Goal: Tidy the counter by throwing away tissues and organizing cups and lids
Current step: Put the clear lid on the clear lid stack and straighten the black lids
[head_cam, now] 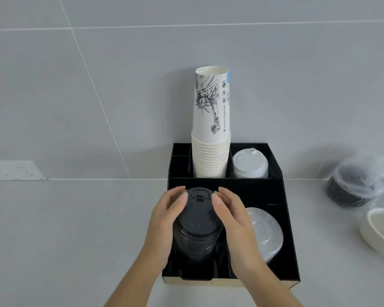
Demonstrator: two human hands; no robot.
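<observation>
Both hands cupped around black lid stack (197, 227), left hand (164, 227) and right hand (233, 227) grasping its sides, in black organizer (290, 240)

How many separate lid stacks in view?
4: black stack held between both hands, front-left bin; clear stack front-right bin; white stack back-right bin; bagged black stack on counter at right. Others may be hidden.

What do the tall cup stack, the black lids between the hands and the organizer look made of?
Cup stack: paper, matte white with printed line art and rolled rims. Black lids: likely thin moulded plastic, with a dull sheen and embossed marks. Organizer: probably glossy black acrylic, its flat panels reflecting light.
</observation>
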